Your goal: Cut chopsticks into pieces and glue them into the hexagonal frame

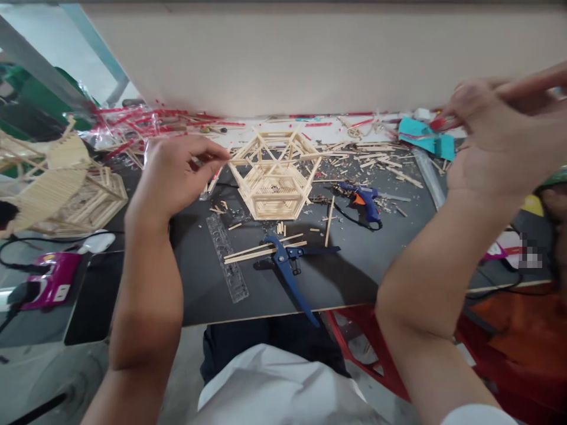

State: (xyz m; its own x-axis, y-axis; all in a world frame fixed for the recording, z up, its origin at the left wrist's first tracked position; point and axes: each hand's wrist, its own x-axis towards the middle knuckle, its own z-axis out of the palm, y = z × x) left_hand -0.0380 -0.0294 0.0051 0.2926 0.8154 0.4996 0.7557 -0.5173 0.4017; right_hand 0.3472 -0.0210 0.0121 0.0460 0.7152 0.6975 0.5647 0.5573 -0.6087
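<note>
My left hand [177, 171] pinches the end of a thin wooden stick [287, 158] that lies across the top of a hexagonal stick frame [274, 189] on the black board [354, 265]. My right hand [500, 136] is raised at the far right, above the table's right side, with its fingers bent. A small red bit [436, 123] shows at its left edge; I cannot tell whether the hand holds it.
Blue cutters [287, 265], loose sticks [261, 251] and a clear ruler [228, 257] lie in front of the frame. A blue glue gun [365, 200] lies right of it. Another stick model [62, 189] and a pink device [53, 283] are at the left; teal paper [425, 139] is at the back right.
</note>
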